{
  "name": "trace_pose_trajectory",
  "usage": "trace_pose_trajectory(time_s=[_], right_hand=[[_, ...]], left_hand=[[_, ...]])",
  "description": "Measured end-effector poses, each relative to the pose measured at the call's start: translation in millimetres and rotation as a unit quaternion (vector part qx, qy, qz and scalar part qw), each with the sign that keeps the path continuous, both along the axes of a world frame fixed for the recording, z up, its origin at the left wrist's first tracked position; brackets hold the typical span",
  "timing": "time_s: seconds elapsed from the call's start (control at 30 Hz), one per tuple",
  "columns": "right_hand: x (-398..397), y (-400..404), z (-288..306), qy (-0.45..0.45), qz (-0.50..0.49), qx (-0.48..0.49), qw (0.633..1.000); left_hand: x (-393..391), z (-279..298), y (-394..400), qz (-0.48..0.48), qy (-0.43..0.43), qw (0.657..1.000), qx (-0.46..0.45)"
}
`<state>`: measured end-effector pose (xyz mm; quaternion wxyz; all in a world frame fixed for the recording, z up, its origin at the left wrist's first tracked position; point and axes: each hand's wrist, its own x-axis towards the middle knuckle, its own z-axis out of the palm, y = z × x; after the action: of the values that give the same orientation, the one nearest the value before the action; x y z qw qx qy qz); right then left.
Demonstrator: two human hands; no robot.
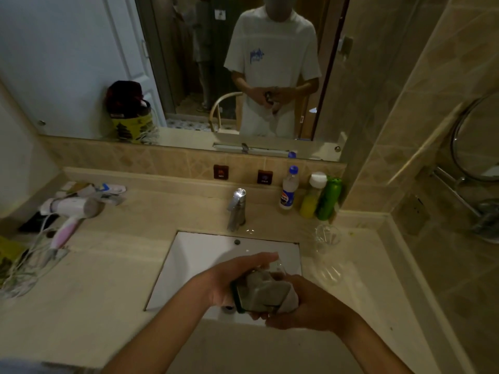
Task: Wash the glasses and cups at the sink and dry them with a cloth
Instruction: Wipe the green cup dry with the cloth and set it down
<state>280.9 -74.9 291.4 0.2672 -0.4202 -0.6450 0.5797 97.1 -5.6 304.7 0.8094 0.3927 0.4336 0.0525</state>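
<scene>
Over the white sink (189, 263) my left hand (237, 279) holds a clear glass (276, 267) from the left, fingers wrapped around it. My right hand (310, 303) presses a grey cloth (266, 291) against the glass; a dark green edge shows at the cloth's left side. Most of the glass is hidden by the cloth and my hands. A second clear glass (327, 237) stands upright on the counter right of the sink, and another (330, 273) stands in front of it.
A chrome tap (237, 209) stands behind the sink, no water visibly running. Three bottles (310, 195) line the back right corner. A hair dryer (70, 211) with its cord and some clutter lies on the left counter. A mirror hangs above.
</scene>
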Motion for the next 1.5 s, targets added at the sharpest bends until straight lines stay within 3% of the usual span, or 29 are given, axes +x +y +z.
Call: trace_pose_trajectory(time_s=[0.13,0.2,0.27,0.37,0.5,0.6,0.67,0.77,0.9,0.97,1.03,1.13,1.23,1.5], right_hand=[[-4.1,1.3,-14.5,0.051,-0.050,-0.060,0.996],[-7.1,3.3,-20.3,0.081,-0.070,-0.095,0.990],[-9.5,5.6,-26.8,0.090,-0.095,-0.119,0.984],[-12.2,7.6,-33.1,0.087,-0.137,-0.095,0.982],[-16.8,7.7,-33.8,0.042,-0.223,-0.023,0.974],[-19.9,8.7,-31.6,-0.022,-0.222,0.105,0.969],[-20.5,8.6,-33.2,-0.072,-0.200,0.149,0.966],[-17.8,9.3,-35.3,-0.090,-0.206,0.094,0.970],[-10.4,11.6,-30.0,0.084,-0.177,-0.063,0.979],[-9.2,11.6,-26.4,0.141,-0.159,-0.078,0.974],[-8.7,10.4,-23.1,0.137,-0.170,-0.065,0.974],[-8.8,8.9,-20.1,0.083,-0.205,-0.028,0.975],[-13.1,7.3,-22.5,0.036,-0.201,0.003,0.979],[-12.4,11.7,-8.2,-0.017,-0.106,-0.010,0.994]], left_hand=[[3.4,0.8,3.5,-0.049,0.051,0.989,0.132],[7.6,-6.5,7.1,-0.070,0.118,0.960,0.242],[9.4,-12.5,10.6,-0.079,0.148,0.942,0.290],[4.5,-14.1,14.8,-0.039,0.099,0.962,0.251],[-13.4,-28.3,24.9,0.067,-0.001,0.996,0.066],[-20.0,-33.0,19.9,0.058,-0.011,0.998,0.022],[-18.8,-32.0,14.4,0.059,-0.027,0.997,0.029],[-16.7,-33.0,12.9,0.066,-0.030,0.994,0.083],[-18.6,-33.3,12.3,0.040,-0.056,0.977,0.199],[-20.6,-33.8,11.6,0.027,-0.057,0.962,0.266],[-22.0,-35.5,12.7,0.029,-0.064,0.953,0.295],[-21.6,-30.7,15.7,0.061,-0.110,0.974,0.188],[-21.2,-24.0,16.4,0.026,-0.127,0.990,0.060],[-12.6,-24.8,9.8,0.040,-0.113,0.977,0.179]])
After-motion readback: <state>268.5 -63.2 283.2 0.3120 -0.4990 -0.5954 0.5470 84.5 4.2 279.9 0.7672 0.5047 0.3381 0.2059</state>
